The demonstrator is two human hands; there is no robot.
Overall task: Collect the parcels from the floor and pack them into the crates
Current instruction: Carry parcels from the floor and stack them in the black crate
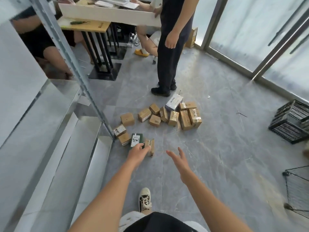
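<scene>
Several brown cardboard parcels lie scattered on the grey floor, with a white parcel at the far side of the pile. A dark green parcel and a small brown parcel lie nearest me. My left hand reaches over these two with fingers stretched out, fingertips at the green parcel and the small brown one; I cannot tell if they touch. My right hand hovers open over bare floor to the right, holding nothing. A black mesh crate sits at the right.
A metal shelving rack fills the left side, its upright post close to the parcels. A person in dark trousers stands just behind the pile. A wire-mesh frame stands at the lower right. Glass doors line the right wall.
</scene>
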